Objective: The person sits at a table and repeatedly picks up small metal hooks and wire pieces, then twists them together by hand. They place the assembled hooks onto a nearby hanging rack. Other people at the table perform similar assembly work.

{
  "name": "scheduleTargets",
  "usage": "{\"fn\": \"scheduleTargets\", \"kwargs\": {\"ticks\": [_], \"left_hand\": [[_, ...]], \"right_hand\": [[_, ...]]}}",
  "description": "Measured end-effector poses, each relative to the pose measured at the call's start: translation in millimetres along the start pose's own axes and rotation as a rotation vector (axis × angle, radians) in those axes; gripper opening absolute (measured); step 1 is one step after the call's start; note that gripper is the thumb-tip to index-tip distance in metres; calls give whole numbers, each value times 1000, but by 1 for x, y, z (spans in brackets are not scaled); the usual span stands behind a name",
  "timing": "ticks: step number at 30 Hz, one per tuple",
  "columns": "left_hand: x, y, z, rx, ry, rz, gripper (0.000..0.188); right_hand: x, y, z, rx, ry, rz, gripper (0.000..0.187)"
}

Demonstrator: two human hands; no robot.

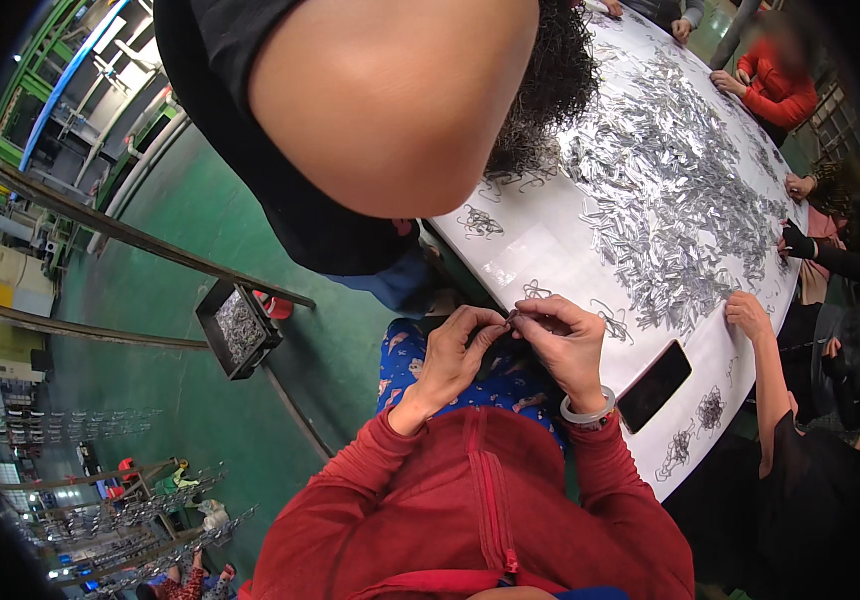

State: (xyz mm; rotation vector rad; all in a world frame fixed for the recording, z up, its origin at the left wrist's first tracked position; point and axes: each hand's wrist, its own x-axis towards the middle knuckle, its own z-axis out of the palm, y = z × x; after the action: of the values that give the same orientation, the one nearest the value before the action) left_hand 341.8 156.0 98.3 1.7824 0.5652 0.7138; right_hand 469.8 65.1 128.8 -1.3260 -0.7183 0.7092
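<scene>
My left hand (pixel 453 358) and my right hand (pixel 567 352) meet fingertip to fingertip over my lap, at the near edge of a white-covered table (pixel 575 275). Both are closed in a pinch around something small and dark, mostly hidden by the fingers. A light-coloured bangle (pixel 590 408) circles my right wrist. Small clusters of thin dark wire hooks (pixel 612 320) lie on the table just beyond my right hand. A black phone (pixel 655 386) rests flat to the right of it. Farther off spreads a wide heap of small shiny silver pieces (pixel 670 190).
A person in black (pixel 280 190) stands close in front at the left, blocking part of the table. Behind them rises a tangled dark wire pile (pixel 555 85). Other people's hands (pixel 750 315) work along the right edge. A black crate (pixel 238 328) sits left, beside metal rails (pixel 140 228).
</scene>
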Motion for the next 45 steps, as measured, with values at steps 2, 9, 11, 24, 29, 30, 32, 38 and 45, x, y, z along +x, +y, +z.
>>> {"fn": "scheduleTargets", "kwargs": {"ticks": [2,9,11,24,29,30,32,38,45], "left_hand": [[-1,-3,0,38,1,-9,11],[-7,-17,-1,24,32,-41,21],[-3,-22,-3,-83,76,1,31],[209,-129,-13,975,-229,435,11],[191,-106,-8,858,-153,364,11],[178,-95,-8,749,-127,294,10],[144,-68,-8,477,-99,201,8],[23,13,-12,-320,-101,-87,10],[3,19,1,104,13,191,9]], "right_hand": [[0,4,0,55,7,46,13],[-1,19,11,156,60,18,16],[-1,19,13,217,87,20,15],[-13,18,7,180,-10,67,18],[-18,17,7,174,4,58,17],[-19,17,7,173,-5,67,17],[-21,17,7,171,-13,73,18],[-22,19,10,192,76,96,14],[-25,16,16,99,147,-70,15]]}}
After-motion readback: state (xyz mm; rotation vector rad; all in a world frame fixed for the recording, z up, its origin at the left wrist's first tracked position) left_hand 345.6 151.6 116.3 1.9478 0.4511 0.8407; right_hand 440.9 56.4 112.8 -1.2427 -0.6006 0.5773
